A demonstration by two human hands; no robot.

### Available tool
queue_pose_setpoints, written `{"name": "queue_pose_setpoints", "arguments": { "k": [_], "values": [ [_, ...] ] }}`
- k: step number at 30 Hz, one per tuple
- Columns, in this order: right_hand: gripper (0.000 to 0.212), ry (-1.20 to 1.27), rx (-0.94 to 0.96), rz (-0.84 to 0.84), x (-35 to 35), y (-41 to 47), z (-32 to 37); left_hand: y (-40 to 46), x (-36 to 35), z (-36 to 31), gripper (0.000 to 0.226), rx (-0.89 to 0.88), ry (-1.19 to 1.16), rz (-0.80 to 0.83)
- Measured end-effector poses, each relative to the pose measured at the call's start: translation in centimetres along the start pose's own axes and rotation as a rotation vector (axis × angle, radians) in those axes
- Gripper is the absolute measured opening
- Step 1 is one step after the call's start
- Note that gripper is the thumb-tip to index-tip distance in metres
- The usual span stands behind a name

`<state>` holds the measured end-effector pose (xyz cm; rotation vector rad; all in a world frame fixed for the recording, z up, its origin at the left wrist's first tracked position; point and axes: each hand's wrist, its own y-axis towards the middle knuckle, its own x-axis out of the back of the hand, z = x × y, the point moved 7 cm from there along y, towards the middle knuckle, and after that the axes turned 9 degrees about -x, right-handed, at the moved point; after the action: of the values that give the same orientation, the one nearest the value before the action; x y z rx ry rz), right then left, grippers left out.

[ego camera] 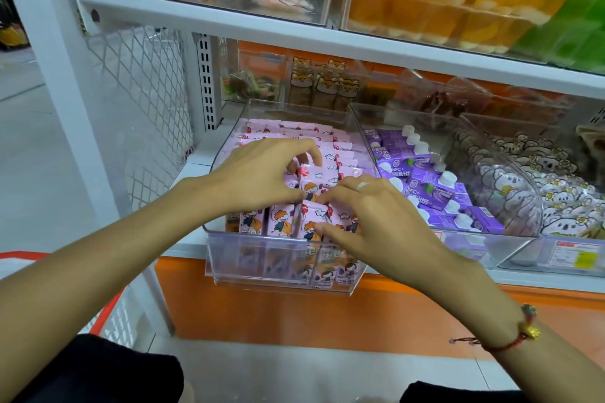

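Both hands reach into the clear bin (278,260), where the left hand (258,173) curls its fingers round one of the pink packets (330,157) standing in rows under it, and the right hand (370,222), just beside it, seems to pinch a front packet (313,215) between thumb and forefinger, with purple cartons (435,186) at its right.

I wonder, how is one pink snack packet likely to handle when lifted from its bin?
Probably light and floppy: the pink packets look like thin film sachets. Likely slippery, given the glossy wrap. They sit packed tight in the clear bin, so neighbours may lift too.
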<state>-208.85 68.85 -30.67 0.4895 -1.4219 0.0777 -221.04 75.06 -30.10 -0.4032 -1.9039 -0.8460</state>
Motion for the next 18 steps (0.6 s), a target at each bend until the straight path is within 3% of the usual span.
{"name": "queue_pose_setpoints", "arguments": {
  "k": [3,6,8,12,18],
  "values": [
    [0.041,-0.005,0.002,-0.007,-0.1,-0.1,0.0,0.2,-0.7,0.1,0.029,-0.031,0.141,0.097],
    [0.040,-0.033,0.015,-0.017,-0.3,-0.2,0.0,0.1,-1.5,0.4,0.031,-0.033,0.218,0.179],
    [0.040,-0.039,0.016,-0.019,-0.4,-0.2,0.1,0.1,-1.6,0.0,0.033,-0.053,0.247,0.160],
    [0.042,-0.023,0.014,-0.028,0.3,-0.3,0.0,-1.0,-0.1,-1.1,0.036,-0.096,0.177,-0.030],
    [0.037,-0.142,-0.043,-0.124,2.2,-0.6,-1.2,-2.4,-1.2,-1.4,0.052,-0.134,0.222,0.070]
  ]
}}
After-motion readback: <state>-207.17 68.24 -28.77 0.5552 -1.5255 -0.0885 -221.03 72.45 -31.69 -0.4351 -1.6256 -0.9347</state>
